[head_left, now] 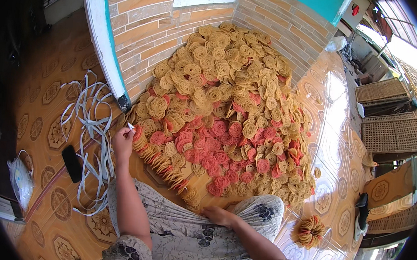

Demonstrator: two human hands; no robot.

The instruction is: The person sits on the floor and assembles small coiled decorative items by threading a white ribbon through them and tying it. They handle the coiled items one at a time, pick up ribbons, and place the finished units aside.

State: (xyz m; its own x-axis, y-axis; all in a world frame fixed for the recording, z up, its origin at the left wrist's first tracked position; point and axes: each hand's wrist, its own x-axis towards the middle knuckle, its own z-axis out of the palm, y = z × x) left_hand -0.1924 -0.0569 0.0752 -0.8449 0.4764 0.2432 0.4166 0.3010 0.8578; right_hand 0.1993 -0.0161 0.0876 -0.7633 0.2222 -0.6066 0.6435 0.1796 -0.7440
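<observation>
A big heap of round yellow and pink-red coiled crackers (229, 107) lies on the tiled floor against a brick wall. My left hand (123, 141) reaches to the heap's left edge and pinches a thin white strip end (130, 125) beside a row of stacked crackers (167, 170). My right hand (217, 215) rests on my patterned skirt (187, 225) near the heap's front edge, fingers curled; nothing shows in it.
A tangle of white plastic strips (89, 136) and a black phone (72, 163) lie on the floor at left. A tied bundle of crackers (309, 231) sits at right. Woven bamboo trays (392, 133) stand far right. A plastic bag (19, 179) lies at far left.
</observation>
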